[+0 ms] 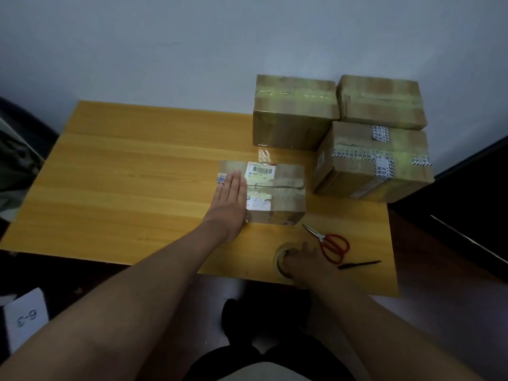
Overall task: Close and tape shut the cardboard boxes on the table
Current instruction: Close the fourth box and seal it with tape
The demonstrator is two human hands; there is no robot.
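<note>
1. Cardboard box (275, 188) sits mid-table under my flat left hand (232, 192); its seam may gape.
2. My right hand (305, 259) grips the tape roll (281, 261) at the table edge; it could drop.

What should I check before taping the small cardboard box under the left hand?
1. Flaps of the small brown cardboard box closed: ok, seam visible.
2. Left hand pressing flat on box top: ok.
3. Right hand grips the clear tape roll: ok.
4. Free tape end found: cannot tell.
5. Red-handled scissors nearby on the wooden table: ok.
6. Seam taped: cannot tell, glare.
</note>
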